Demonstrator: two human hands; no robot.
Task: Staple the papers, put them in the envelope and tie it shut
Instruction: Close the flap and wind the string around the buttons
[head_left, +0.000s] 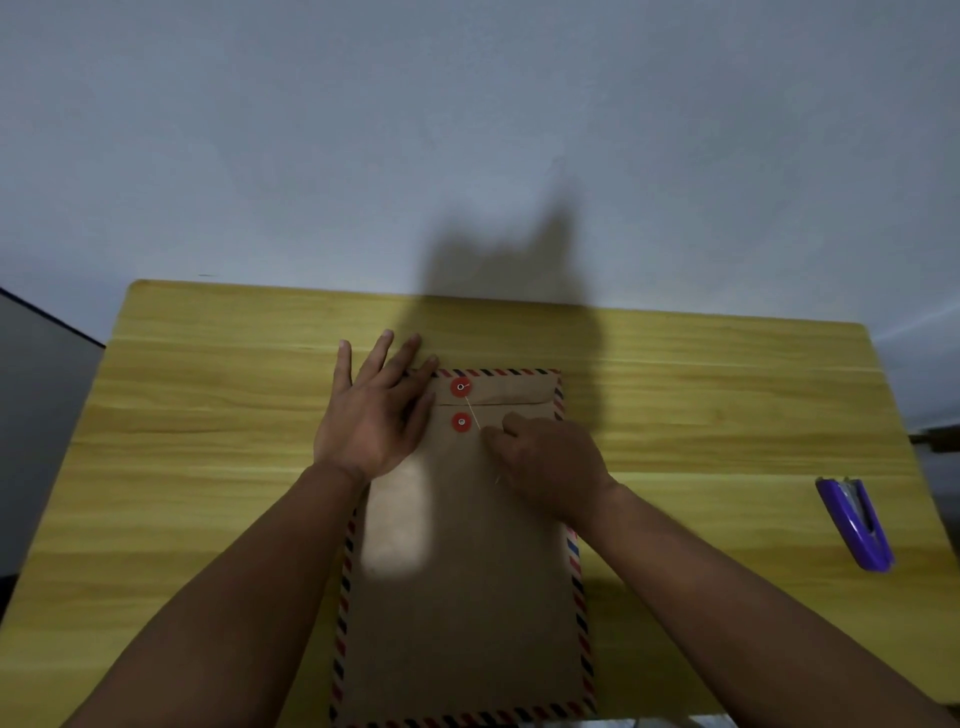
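Head view: your left hand (371, 410) lies flat, fingers spread, pressing the kraft envelope (462, 571) at its ten o'clock corner. Your right hand (545, 462) pinches the string (471, 411) at four o'clock from the red discs (461, 387). A purple stapler (857, 525) sits at three o'clock.

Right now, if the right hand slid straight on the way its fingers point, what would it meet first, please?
Probably the lower red button: the right hand lies on the envelope, pinching the string, fingers aimed up-left toward it. The left hand lies just beyond.
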